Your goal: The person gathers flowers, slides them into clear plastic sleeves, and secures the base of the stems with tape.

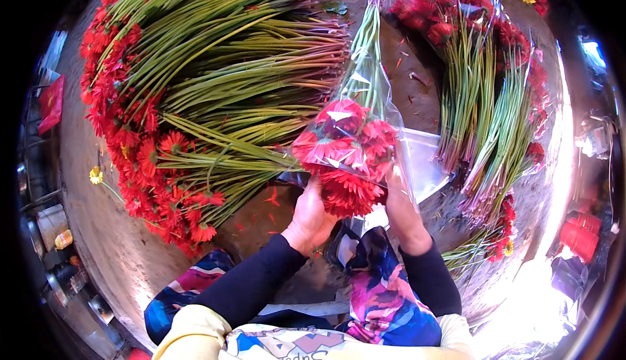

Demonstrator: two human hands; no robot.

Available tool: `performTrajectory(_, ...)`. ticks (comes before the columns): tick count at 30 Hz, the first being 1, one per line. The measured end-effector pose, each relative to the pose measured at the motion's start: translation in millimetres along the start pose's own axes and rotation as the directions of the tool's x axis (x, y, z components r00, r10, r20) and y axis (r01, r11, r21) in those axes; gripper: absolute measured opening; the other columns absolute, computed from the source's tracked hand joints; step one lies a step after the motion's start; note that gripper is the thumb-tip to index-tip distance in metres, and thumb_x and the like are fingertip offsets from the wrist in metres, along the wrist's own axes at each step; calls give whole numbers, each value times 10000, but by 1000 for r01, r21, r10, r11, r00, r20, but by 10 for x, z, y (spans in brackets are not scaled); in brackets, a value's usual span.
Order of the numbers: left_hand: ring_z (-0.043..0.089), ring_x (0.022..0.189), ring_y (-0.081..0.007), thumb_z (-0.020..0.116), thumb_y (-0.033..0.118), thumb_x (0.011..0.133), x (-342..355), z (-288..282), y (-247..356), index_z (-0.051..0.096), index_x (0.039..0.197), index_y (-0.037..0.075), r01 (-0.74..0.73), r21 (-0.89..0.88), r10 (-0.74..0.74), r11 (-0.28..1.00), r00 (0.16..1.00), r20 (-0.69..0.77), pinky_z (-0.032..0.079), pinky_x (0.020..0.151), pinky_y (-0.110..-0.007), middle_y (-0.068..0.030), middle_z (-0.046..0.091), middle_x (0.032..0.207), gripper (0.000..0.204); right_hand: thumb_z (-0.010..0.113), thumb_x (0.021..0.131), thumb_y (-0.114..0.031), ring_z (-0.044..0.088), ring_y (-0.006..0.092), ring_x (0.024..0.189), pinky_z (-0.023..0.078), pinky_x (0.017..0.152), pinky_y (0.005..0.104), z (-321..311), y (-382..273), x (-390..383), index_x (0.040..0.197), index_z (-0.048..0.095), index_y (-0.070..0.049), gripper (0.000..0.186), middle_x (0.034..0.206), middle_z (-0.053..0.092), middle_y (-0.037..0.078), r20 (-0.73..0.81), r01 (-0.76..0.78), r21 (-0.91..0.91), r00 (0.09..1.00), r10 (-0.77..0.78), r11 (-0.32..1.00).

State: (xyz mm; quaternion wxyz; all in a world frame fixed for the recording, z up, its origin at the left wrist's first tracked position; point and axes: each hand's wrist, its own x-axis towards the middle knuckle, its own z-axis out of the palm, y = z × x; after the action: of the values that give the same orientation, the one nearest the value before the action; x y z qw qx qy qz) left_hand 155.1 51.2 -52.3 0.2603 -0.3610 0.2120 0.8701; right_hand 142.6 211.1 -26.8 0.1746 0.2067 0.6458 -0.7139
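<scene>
A bouquet of red gerberas lies in front of me in a clear plastic sleeve, blooms toward me and pale green stems pointing away to a narrow tip. My left hand is closed on the lower left of the blooms, its fingertips partly hidden beneath them. On the other side, my right hand grips the sleeve's edge beside the flowers, some fingers covered by the film. Just right of the bouquet lies a stack of flat clear sleeves, partly hidden behind it.
Loose gerberas with long green stems make a large heap on the left, blooms outward. Sleeved red bunches lie at the right. A small yellow flower is at the far left. Petals litter the brown surface. A red container stands far right.
</scene>
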Motion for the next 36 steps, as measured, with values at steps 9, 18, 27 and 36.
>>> performTrajectory(9,535,1178,-280,280,361,1015,-138,27,236,456,1303,43,-12,35,13,999,999,-33,419,1006,-457,-111,546,1292,463,789,712,-169,570,244,824,451,745,363,-16,-698,-641,1094,607,-77,433,903,610,55,192,574,-751,664,-722,328)
performTrajectory(18,608,992,-211,354,429,996,-160,-485,299,469,1231,137,-204,457,275,866,957,-94,503,768,-348,-104,596,1132,392,711,697,17,571,253,651,448,557,345,-58,-97,-356,916,663,-65,239,774,602,86,411,852,-496,399,-819,166)
performTrajectory(27,609,949,-206,357,541,966,-169,-1139,301,481,1170,116,-125,362,231,924,935,-268,473,775,-360,-94,626,1037,487,691,757,-50,621,278,851,512,743,353,108,113,-60,1031,647,-79,279,941,648,78,721,620,-253,632,-283,743)
performTrajectory(36,649,911,-224,349,423,994,-239,-1149,577,446,1091,109,-154,497,302,854,925,-231,510,746,-332,-113,629,1051,343,519,810,-66,386,276,1287,270,1085,455,-22,288,1686,1277,520,-226,493,1320,474,55,683,579,-727,560,-469,-369)
